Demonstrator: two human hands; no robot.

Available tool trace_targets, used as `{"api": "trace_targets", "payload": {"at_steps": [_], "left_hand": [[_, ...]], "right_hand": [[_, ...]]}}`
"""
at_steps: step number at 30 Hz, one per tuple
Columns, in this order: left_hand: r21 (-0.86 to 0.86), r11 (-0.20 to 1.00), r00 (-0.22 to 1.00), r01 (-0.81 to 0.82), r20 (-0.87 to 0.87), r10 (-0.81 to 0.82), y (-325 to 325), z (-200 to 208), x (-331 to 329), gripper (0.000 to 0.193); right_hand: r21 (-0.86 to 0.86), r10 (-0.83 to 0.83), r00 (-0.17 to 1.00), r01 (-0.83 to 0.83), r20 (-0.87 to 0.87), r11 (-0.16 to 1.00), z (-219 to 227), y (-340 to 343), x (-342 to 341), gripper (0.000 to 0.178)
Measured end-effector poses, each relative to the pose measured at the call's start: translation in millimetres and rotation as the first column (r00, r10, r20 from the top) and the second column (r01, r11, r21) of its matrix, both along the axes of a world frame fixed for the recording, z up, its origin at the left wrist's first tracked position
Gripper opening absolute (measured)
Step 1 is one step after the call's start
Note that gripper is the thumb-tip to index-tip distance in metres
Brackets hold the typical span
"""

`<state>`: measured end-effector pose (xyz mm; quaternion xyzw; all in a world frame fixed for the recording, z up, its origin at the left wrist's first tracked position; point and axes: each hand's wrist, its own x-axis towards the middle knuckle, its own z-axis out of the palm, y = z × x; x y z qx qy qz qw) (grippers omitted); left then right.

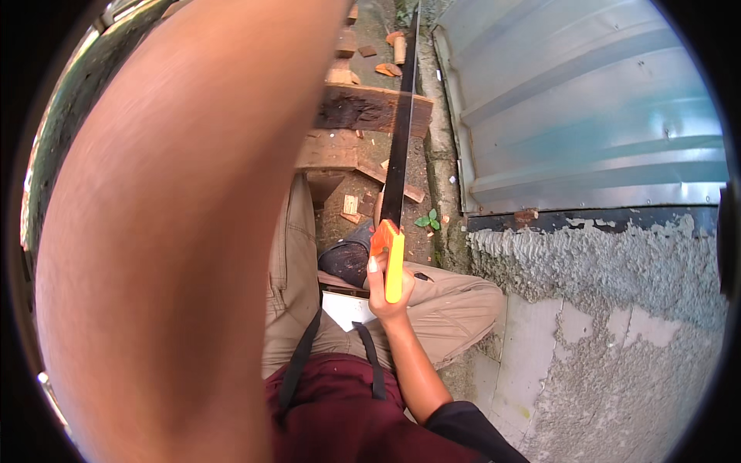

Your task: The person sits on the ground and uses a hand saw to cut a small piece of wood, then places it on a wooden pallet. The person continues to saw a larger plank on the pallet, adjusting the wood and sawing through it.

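My right hand (386,285) is closed around the orange and yellow handle of a handsaw (397,166). Its long dark blade points away from me and crosses the right end of a rough, dark-stained wooden board (359,108). Whether the teeth sit in a cut or only lie against the wood, I cannot tell. My left arm, raised very close and blurred, covers most of the left side. The left hand itself is out of the picture, and part of the board is hidden behind that arm.
Wood offcuts (350,205) and chips litter the ground around a dark shoe (345,262). A small green plant (428,221) grows by the wall's foot. On the right stand a corrugated metal sheet (579,116) and a rough plastered wall (602,332). My bent legs are below.
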<state>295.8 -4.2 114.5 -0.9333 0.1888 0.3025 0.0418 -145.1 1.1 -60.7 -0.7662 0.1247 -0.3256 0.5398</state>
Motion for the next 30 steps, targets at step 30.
{"api": "trace_targets", "payload": {"at_steps": [30], "left_hand": [[-0.462, 0.540, 0.640, 0.704, 0.741, -0.201, 88.2, -55.3, -132.0, 0.069]], "right_hand": [[0.013, -0.007, 0.997, 0.006, 0.078, 1.000, 43.4, 6.6, -9.6, 0.033]]}}
